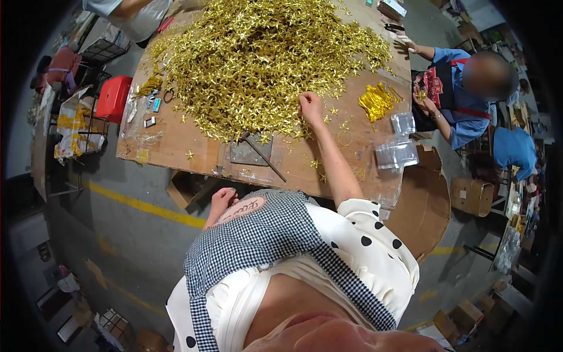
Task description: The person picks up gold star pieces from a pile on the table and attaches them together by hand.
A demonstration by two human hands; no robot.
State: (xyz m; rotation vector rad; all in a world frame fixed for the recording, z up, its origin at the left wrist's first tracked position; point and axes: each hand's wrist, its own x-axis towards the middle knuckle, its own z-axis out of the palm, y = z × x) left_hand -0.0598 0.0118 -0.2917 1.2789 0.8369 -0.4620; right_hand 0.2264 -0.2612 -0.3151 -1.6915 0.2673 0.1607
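A big heap of shiny gold star ornaments (pixel 258 58) covers much of the wooden table (pixel 199 157). My right hand (pixel 311 108) reaches over the heap's right edge with its fingers closed in a pinch; whatever is between them cannot be made out. Off the table's front edge, close to my apron, my left hand (pixel 222 200) is held low with curled fingers, and its contents, if any, are hidden. Between the hands, a hammer (pixel 264 156) lies across a dark square metal plate (pixel 251 149). A few loose stars are scattered near my right forearm.
A bundle of gold strips (pixel 376 101) and clear plastic boxes (pixel 397 154) sit on the table's right side. Across that side, a co-worker (pixel 451 94) in blue handles a gold piece; another person (pixel 138 17) stands far left. A red stool (pixel 114 98) stands beside the left edge.
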